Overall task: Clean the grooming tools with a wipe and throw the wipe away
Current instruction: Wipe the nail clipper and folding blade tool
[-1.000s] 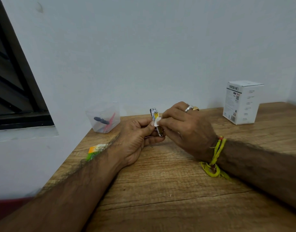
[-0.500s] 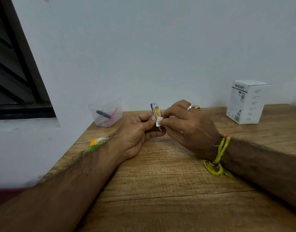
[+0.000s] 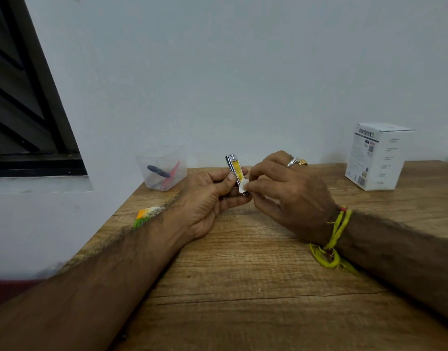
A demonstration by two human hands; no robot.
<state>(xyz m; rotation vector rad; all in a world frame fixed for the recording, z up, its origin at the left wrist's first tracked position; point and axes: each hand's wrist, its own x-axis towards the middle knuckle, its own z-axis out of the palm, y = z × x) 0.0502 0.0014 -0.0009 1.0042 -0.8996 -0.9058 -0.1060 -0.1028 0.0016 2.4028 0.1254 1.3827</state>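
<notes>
A silver nail clipper (image 3: 234,167) with a yellow face stands nearly upright above the wooden table (image 3: 243,274), near its back edge. My left hand (image 3: 207,196) grips its lower half between thumb and fingers. My right hand (image 3: 286,193) pinches a small white wipe (image 3: 243,184) against the clipper's lower right side. Only a corner of the wipe shows between the fingertips.
A clear plastic container (image 3: 162,168) with a dark tool and a red tool stands at the back left by the wall. A white carton (image 3: 377,155) stands at the back right. An orange-and-green packet (image 3: 144,215) lies at the left edge, partly behind my left forearm.
The wipe has slid down the clipper's face towards its lower end. The camera has tipped slightly, so both hands sit a little lower against the wall.
</notes>
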